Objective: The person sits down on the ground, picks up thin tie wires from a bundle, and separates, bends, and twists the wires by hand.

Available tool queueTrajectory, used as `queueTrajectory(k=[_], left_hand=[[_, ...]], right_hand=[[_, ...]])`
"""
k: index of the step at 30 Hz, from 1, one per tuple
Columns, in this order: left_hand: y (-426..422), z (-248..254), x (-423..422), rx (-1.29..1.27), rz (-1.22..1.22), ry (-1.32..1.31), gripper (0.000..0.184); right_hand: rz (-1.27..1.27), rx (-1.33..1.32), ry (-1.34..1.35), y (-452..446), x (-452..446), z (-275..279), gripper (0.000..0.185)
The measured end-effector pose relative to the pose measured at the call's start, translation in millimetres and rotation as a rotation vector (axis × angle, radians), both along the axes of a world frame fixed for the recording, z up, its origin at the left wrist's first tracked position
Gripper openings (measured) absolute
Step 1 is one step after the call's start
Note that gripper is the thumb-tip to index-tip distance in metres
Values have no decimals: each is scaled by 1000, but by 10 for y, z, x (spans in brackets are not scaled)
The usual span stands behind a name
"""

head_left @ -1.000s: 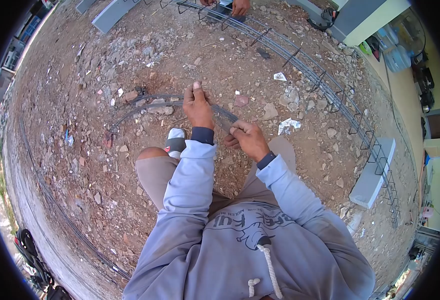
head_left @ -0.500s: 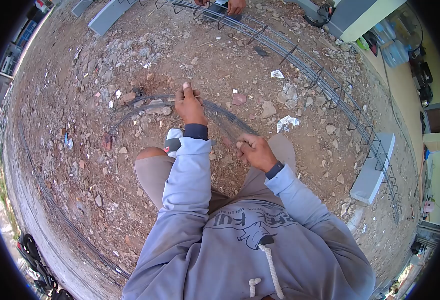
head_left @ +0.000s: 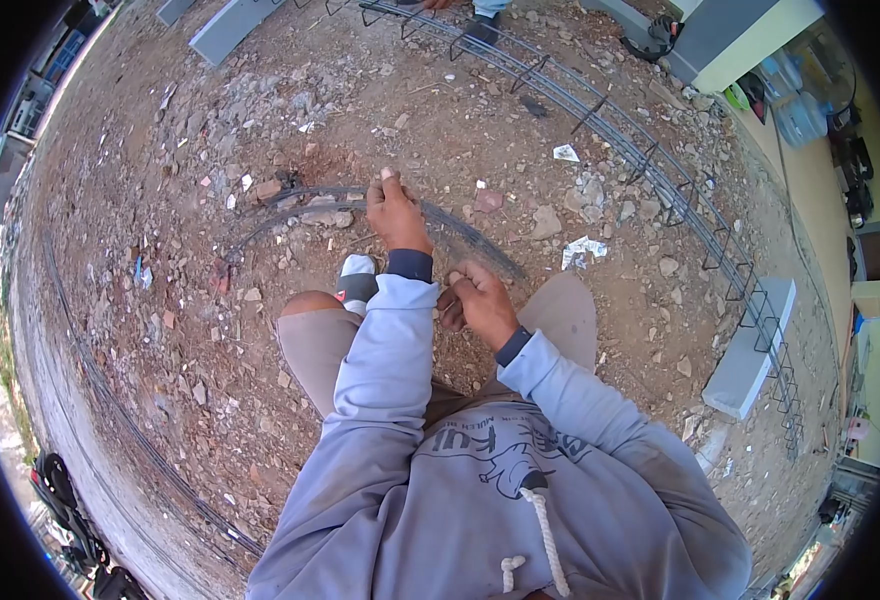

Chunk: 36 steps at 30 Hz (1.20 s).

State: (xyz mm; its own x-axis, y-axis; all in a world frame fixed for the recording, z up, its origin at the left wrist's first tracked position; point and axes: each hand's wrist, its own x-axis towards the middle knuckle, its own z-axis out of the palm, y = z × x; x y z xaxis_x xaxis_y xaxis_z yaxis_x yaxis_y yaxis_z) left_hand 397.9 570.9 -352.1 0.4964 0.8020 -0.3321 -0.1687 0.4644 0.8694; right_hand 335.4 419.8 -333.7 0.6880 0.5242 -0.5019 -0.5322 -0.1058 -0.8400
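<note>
A long, slightly curved bundle of thin dark wires [head_left: 475,240] stretches across the stony ground in front of my knees. My left hand [head_left: 397,212] is closed over the middle of it, thumb uppermost, and the wires show on both sides of the fist. Just below and to the right, close to my left wrist, my right hand [head_left: 480,303] has its fingers curled with the thumb pressed against them. Whatever lies between those fingers is too fine to make out. The bundle's right end is above my right hand, near my right knee.
A long rebar cage [head_left: 650,165] curves across the upper right, resting on a grey block [head_left: 755,350]. Another person's hand [head_left: 425,4] is at its far end. More long bars [head_left: 120,420] lie at left. Stones and paper scraps [head_left: 585,250] litter the dirt.
My right hand has moved left from beside my right knee, closer to my left wrist. My left hand has shifted slightly right. The other person's hands have moved mostly out of view.
</note>
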Motion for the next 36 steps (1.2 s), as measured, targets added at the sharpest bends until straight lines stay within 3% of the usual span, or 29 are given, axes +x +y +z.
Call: queueTrajectory(k=[4,9,15,18,21,25,28,31,33,34,36], left_hand=[[82,-227,65,107,61,-12,28],[-20,-7,4,96,-1,39,28],[-211,-189,89,588,-116,-36,32],[-301,-139,-24,1223,-158,328,34],[-270,-112,-36,535,-452,116,35],[-286,12,-15,672,-415,325,38],[-350,123,-33,827,-400,369,39],[-395,-49,-48,938,-408,372,39],[-396,-120,-84,1052,-438,368,38],[-382,-135,-93,975,-477,344,38],[-337,-152,-86,822,-547,295,37]], right_hand=[[-54,123,223,-76,37,116,18],[80,75,116,-118,101,187,17],[59,-43,-109,-156,276,57,14],[162,-136,-196,-247,345,161,12],[218,-176,-304,-363,398,337,12],[130,-254,-714,-471,473,279,14],[2,-473,-926,-498,498,111,14],[97,-582,-989,-499,467,-170,16],[367,-370,-673,-498,426,-170,16],[494,-262,-507,-489,400,-106,16],[486,-74,-166,-513,463,133,16]])
